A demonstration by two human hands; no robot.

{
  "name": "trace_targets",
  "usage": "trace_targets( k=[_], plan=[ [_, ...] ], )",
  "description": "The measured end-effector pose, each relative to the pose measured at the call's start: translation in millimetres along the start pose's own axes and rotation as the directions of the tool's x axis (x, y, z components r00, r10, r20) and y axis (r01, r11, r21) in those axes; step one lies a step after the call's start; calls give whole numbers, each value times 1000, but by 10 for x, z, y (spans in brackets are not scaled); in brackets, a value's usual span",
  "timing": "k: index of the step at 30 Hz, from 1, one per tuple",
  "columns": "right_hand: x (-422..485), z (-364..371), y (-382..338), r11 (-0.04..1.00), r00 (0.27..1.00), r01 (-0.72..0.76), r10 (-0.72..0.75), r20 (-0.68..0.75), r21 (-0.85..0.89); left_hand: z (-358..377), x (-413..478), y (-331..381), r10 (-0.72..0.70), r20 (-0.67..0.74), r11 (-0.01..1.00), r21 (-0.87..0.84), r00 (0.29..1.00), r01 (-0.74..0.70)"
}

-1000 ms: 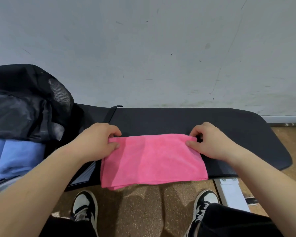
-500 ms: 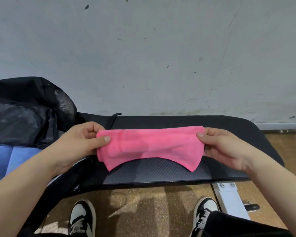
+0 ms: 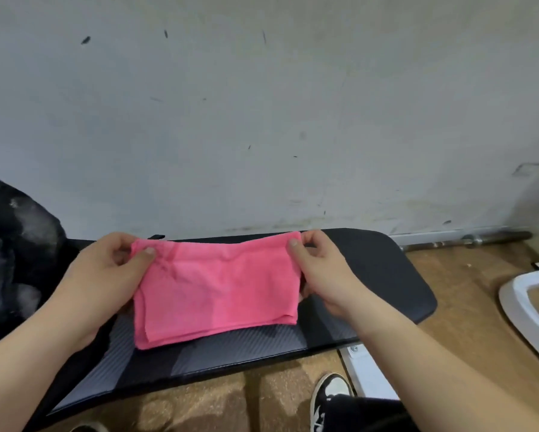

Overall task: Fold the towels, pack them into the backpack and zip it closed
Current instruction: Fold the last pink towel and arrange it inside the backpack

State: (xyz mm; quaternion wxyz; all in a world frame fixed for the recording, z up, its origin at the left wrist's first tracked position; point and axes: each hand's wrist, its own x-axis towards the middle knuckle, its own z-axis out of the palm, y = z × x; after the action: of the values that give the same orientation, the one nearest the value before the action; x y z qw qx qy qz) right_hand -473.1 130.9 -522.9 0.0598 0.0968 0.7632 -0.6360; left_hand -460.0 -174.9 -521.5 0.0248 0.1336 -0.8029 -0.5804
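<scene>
A pink towel (image 3: 215, 288), folded into several layers, hangs down over the black padded bench (image 3: 386, 275). My left hand (image 3: 112, 272) pinches its upper left corner between thumb and fingers. My right hand (image 3: 321, 272) pinches the upper right corner the same way. The towel's lower edge lies on the bench pad. A black backpack (image 3: 15, 251) sits at the left end of the bench, only partly in view, and its opening is hidden.
A grey scuffed wall (image 3: 262, 120) rises directly behind the bench. Wooden floor (image 3: 467, 307) lies to the right, with a white frame (image 3: 530, 304) at the right edge and a metal bar (image 3: 480, 240) along the wall. My shoe (image 3: 330, 397) is below the bench.
Both hands lifted the towel off the bench front, carried it back towards the wall, and it now hangs longer. The view swung right, so the blue towels in the backpack left the frame.
</scene>
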Motion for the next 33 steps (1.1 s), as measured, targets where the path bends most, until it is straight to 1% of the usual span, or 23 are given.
trace_targets(
  k=[2,3,6,8,12,17,20,22,25,27,28,29,30,31,32,33],
  plan=[
    [-13,59,-64,999,998,48,-47,-46,4,154,13,128,-14,38,995,-97,999,18],
    [-32,107,-97,997,997,65,-64,-47,28,235,1,189,-26,66,989,-141,998,35],
    [-125,283,-197,987,993,113,-115,6,112,455,-72,304,-17,131,971,-233,991,48],
    [-165,410,-231,983,990,121,-129,48,141,554,-136,331,0,155,967,-253,988,39],
    [-196,618,-271,984,985,92,-112,129,150,683,-274,369,49,198,961,-276,979,7],
    [-144,661,-317,987,988,88,-103,117,132,634,-258,352,61,161,956,-293,985,-11],
    [-169,691,-327,988,982,101,-118,147,115,601,-277,341,82,202,952,-305,976,-17],
    [-186,713,-331,985,981,79,-104,166,152,598,-287,334,95,229,946,-324,969,-16],
    [-190,697,-380,968,972,-9,-50,228,251,553,-280,351,118,277,930,-366,954,-9],
    [-191,675,-426,947,956,-68,-28,292,315,514,-264,345,128,293,940,-340,948,-22],
    [-182,661,-430,942,952,-76,-29,304,328,496,-249,332,133,278,950,-311,951,-42],
    [-170,643,-423,944,954,-62,-39,298,325,477,-232,324,138,251,958,-280,958,-65],
    [-145,624,-407,955,964,-18,-62,260,297,455,-212,316,140,219,962,-263,966,-80],
    [-103,601,-378,972,975,51,-98,198,231,430,-191,310,137,197,958,-274,971,-80],
    [-51,565,-335,985,984,106,-124,131,135,403,-171,318,131,199,946,-320,971,-62],
    [-7,522,-303,991,989,116,-121,87,61,376,-156,333,123,234,919,-393,964,-22]
  ],
)
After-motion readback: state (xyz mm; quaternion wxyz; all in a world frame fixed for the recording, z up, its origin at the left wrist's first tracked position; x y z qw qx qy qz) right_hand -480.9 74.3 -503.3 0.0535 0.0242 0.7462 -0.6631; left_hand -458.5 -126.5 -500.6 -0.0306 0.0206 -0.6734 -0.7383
